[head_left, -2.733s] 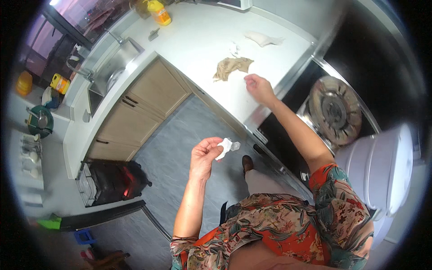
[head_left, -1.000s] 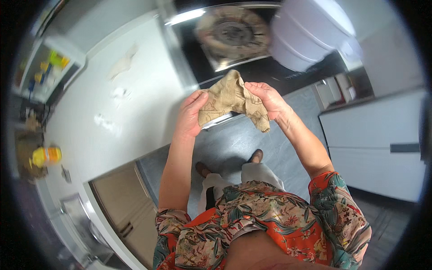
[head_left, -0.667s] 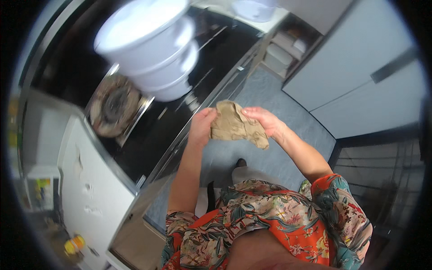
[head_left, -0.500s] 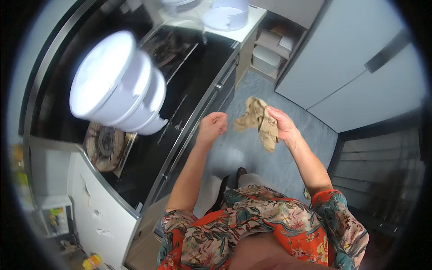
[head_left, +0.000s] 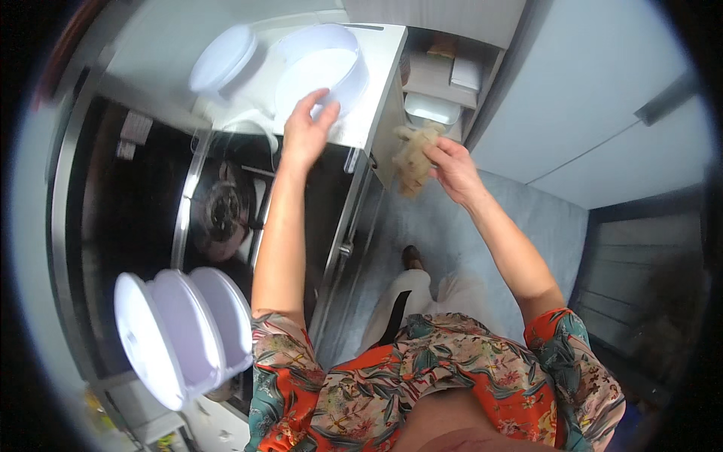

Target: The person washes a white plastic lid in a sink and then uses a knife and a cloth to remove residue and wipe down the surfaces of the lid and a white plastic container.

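At the far side, my left hand (head_left: 307, 132) reaches over the white counter with its thumb and fingers apart, holding nothing. Its fingertips overlap the near side of a round, white, shallow container (head_left: 348, 71); I cannot tell whether they touch it. A crumpled tan cloth (head_left: 413, 160) with dark markings hangs from my right hand (head_left: 454, 169), pinched between thumb and fingers above the floor. Left of the container rests a round white lid-like piece (head_left: 224, 59). A clear piece with a pale curved edge (head_left: 256, 124), blurred, is close to my left wrist.
A stack of round white tiers (head_left: 181, 331) stands on the black stove (head_left: 113, 226) at the near left. The burner (head_left: 222, 211) lies left of my left forearm. Open shelves (head_left: 444, 75) hold a white bin, beside tall grey cabinet doors (head_left: 572, 113) at the right.
My left hand has gone from a closed shape above the floor to open at the counter's container. The cloth stays in my right hand. The view has shifted toward the counter.
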A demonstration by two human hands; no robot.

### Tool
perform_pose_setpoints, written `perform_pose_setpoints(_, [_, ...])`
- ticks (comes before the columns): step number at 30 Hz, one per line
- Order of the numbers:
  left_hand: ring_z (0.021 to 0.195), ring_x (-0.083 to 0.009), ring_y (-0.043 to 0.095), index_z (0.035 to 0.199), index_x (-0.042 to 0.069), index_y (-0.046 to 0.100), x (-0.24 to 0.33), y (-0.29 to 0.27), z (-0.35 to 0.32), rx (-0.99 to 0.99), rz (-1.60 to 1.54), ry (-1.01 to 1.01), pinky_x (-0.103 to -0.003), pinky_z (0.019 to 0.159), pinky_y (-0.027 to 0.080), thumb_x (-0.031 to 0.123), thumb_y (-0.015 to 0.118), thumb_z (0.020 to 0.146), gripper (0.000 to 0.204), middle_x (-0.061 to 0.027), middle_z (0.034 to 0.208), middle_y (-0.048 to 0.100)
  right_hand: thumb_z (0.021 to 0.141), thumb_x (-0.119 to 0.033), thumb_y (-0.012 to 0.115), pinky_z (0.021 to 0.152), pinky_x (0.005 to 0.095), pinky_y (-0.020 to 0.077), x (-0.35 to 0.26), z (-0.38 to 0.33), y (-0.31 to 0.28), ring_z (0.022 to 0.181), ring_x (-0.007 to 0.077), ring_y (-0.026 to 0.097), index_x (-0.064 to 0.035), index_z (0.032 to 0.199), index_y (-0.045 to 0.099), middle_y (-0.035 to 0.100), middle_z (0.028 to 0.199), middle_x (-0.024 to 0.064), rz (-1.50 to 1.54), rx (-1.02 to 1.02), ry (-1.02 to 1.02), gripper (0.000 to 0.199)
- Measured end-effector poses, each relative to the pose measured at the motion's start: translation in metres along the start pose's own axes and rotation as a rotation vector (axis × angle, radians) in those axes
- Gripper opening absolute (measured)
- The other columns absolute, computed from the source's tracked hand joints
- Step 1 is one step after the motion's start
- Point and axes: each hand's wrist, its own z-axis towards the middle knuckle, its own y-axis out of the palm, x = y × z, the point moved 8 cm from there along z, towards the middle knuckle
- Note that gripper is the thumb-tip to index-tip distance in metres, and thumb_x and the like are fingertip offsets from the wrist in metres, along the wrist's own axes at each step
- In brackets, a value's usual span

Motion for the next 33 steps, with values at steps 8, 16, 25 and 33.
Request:
perform_pose_setpoints(8, [0.125,-0.0215,0.027,0.133,0.009,0.033,-0.038,-0.029,0.040,-0.604,-0.257,-0.418,-0.032,0.102,0.021,0.054,0.051,0.078,0.073,-0.0083,0.136,0.032,0.075,-0.013,0.060,0.071,0.0297,0.0444,-0.013,0.051,0.155,0.080,0.0250,0.055,-0.0004,0.091,0.056,0.055,0.090,0.0112,-0.793,-0.221,-0.487,0.021])
perform_pose_setpoints(16, [0.127,-0.0230,0.025,0.132,-0.007,0.023,0.018,-0.059,-0.072,-0.135,-0.493,-0.542,-0.029,0.103,0.017,0.031,0.062,0.078,0.076,-0.0186,0.135,0.029,0.078,-0.016,0.057,0.075,0.0350,0.0433,-0.023,-0.005,0.179,0.086,0.0286,0.053,-0.0019,0.095,0.056,0.053,0.092,0.0138,-0.538,-0.161,-0.761,0.022])
perform_pose_setpoints(25, [0.126,-0.0232,0.025,0.131,-0.009,0.020,0.035,-0.058,-0.069,0.046,-0.464,-0.624,-0.029,0.103,0.017,0.030,0.061,0.078,0.078,-0.0189,0.135,0.028,0.085,-0.020,0.046,0.074,0.0371,0.0421,-0.045,0.106,0.204,0.088,0.0300,0.053,-0.0014,0.091,0.056,0.058,0.082,0.0157,-0.289,-0.116,-0.408,0.022])
perform_pose_setpoints(33, [0.098,-0.0198,0.050,0.116,0.001,0.047,0.016,-0.065,-0.059,0.255,-0.608,-0.639,-0.031,0.085,0.040,0.031,0.057,0.080,0.048,-0.0112,0.110,0.053,0.081,-0.004,0.049,0.105,0.0431,0.0172,-0.007,-0.070,0.194,0.127,0.0391,0.019,0.0066,0.128,0.027,0.026,0.130,0.0265,-0.512,-0.365,-0.693,0.053])
